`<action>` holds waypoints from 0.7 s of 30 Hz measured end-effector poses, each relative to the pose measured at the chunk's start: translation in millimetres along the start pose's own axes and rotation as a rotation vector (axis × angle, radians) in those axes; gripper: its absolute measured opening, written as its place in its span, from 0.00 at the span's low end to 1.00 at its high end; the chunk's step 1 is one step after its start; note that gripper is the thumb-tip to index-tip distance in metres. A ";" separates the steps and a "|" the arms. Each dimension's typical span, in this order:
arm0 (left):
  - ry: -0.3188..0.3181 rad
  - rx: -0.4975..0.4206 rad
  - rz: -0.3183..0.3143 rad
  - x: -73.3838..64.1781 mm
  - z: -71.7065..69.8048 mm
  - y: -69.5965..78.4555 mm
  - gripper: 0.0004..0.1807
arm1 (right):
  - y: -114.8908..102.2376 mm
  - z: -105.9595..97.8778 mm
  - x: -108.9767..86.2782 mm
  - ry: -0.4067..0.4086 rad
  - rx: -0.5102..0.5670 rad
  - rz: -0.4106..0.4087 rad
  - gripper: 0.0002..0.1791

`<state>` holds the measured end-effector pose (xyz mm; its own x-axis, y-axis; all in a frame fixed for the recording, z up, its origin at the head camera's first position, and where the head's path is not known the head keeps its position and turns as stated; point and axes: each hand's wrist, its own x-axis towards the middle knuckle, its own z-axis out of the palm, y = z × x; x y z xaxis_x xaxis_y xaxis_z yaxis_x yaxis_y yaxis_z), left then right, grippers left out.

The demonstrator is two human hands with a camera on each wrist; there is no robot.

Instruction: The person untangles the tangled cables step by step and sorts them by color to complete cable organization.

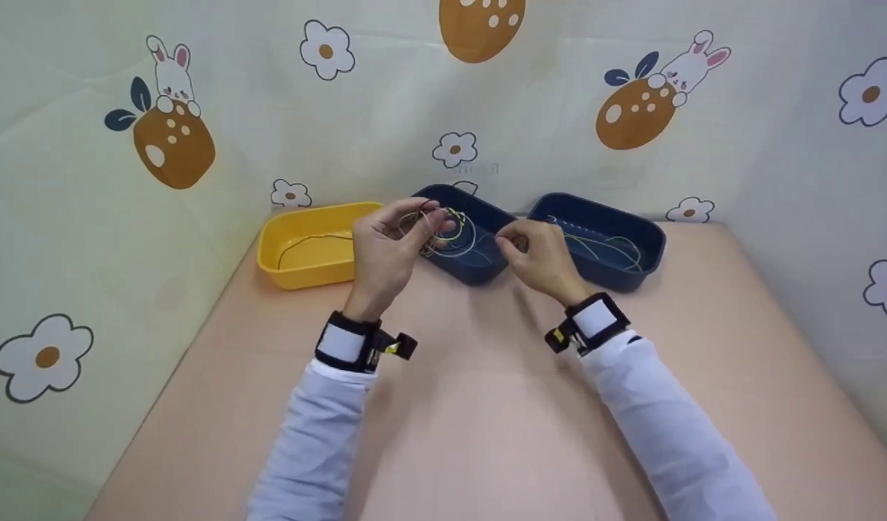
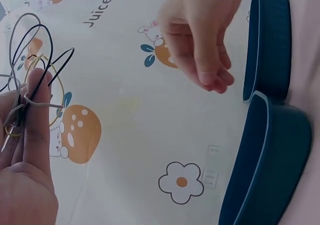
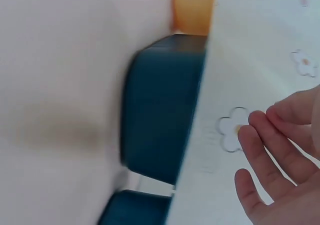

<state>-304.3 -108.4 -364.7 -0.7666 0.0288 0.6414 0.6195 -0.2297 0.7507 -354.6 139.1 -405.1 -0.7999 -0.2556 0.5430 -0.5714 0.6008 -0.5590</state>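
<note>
My left hand (image 1: 385, 250) pinches a tangled bundle of thin cords (image 1: 459, 215) between thumb and fingers, above the middle dark blue bin (image 1: 472, 275). Black, grey and yellow strands loop up past the thumb in the left wrist view, including a black cord (image 2: 51, 44). My right hand (image 1: 545, 257) is raised to the right of the bundle, between the two blue bins. Its thumb and index fingertips come together, while the other fingers (image 3: 270, 167) lie loosely bent and spread in the right wrist view. No cord shows between them.
A yellow bin (image 1: 306, 277) stands at the left with a dark cord (image 1: 306, 239) inside. The right dark blue bin (image 1: 635, 282) holds yellowish-green cord (image 1: 637, 250). All three bins sit along the back of the pinkish table (image 1: 472, 405), against a printed backdrop (image 1: 385, 108).
</note>
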 end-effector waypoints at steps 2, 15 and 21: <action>-0.037 0.025 -0.001 -2.8 4.6 -1.2 0.11 | -9.0 -11.3 -7.0 0.019 0.038 -0.030 0.07; -0.243 0.228 -0.023 -18.4 34.1 -9.0 0.09 | -56.1 -58.4 -42.4 0.057 0.598 0.126 0.23; -0.268 0.264 -0.009 -19.0 38.4 -9.6 0.10 | -56.2 -64.7 -45.5 0.043 0.632 0.147 0.12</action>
<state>-289.2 -69.4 -378.0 -0.7222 0.2913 0.6273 0.6621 0.0290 0.7488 -274.2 166.0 -357.9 -0.8775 -0.1664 0.4498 -0.4646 0.0622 -0.8833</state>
